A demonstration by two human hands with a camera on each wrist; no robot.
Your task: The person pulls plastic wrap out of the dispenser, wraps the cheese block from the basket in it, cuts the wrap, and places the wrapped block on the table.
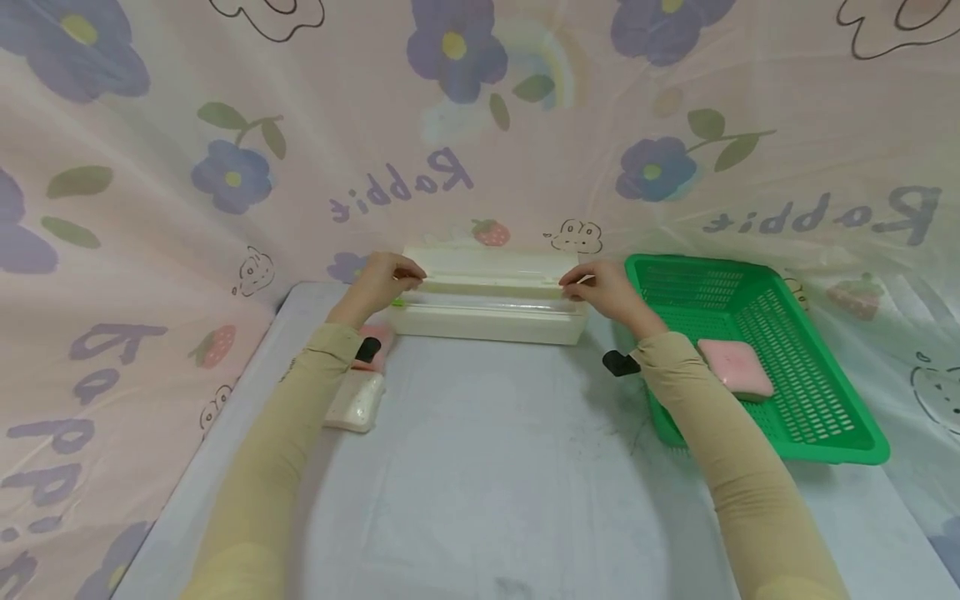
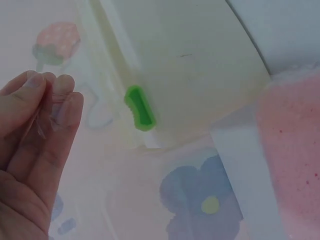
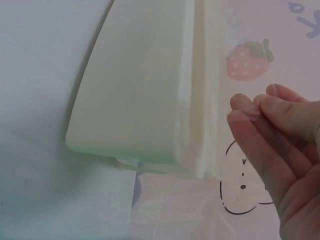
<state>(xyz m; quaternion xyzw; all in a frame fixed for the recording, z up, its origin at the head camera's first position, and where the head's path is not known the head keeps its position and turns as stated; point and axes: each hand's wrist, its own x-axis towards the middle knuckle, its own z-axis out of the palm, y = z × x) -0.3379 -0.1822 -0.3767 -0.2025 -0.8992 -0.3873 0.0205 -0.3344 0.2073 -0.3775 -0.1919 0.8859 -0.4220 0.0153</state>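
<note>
A cream plastic-wrap dispenser (image 1: 487,326) stands at the table's back edge, its long lid raised. At its left end sits a green slide cutter (image 2: 140,108). Clear plastic wrap (image 3: 245,116) stretches between the hands above the box; its full extent is hard to see. My left hand (image 1: 377,286) pinches the wrap near the left end, between thumb and fingers. Near the other end my right hand (image 1: 606,293) pinches it the same way. Both wrist views show crinkled film at the fingertips, a little apart from the box.
To the right stands a green basket (image 1: 817,358) holding a pink sponge (image 1: 737,367). Beside the left forearm lie a white sponge (image 1: 356,402) and another pink sponge (image 2: 295,160). A printed curtain (image 1: 525,167) hangs directly behind the dispenser.
</note>
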